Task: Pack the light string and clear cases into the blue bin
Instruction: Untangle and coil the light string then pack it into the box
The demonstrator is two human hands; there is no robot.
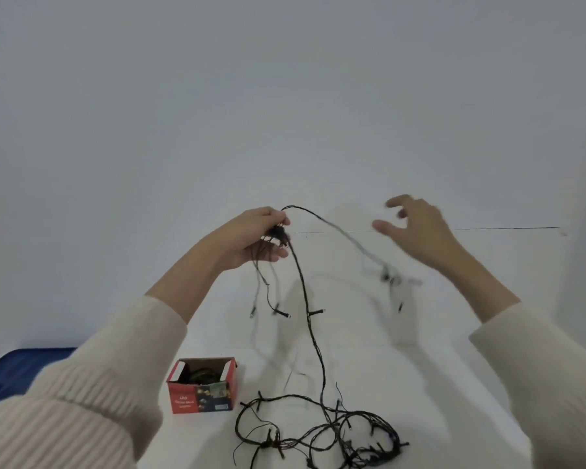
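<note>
Here the left hand [251, 238] grips loops of the thin black-wired light string [313, 336] above the white table [420, 367], while the right hand [416, 225] hovers open-fingered.

Landmark: box [202, 384], standing on tabletop [403, 367].
- In box: a coiled item [200, 375], kind unclear.
- Left of box: bin [14, 370], partly hidden behind left sleeve [92, 384].
- Right of box, near it: heap of light string [322, 424] lying on tabletop.
- One strand rises from the heap to left grip [247, 238], above and behind box. It pinches gathered loops, with ends hanging beneath it.
- Right grip [416, 225]: behind and well right of box, raised, fingers spread, apart from the strand arcing below it.
- Wall [285, 96]: behind box, at tabletop's far edge.
</note>
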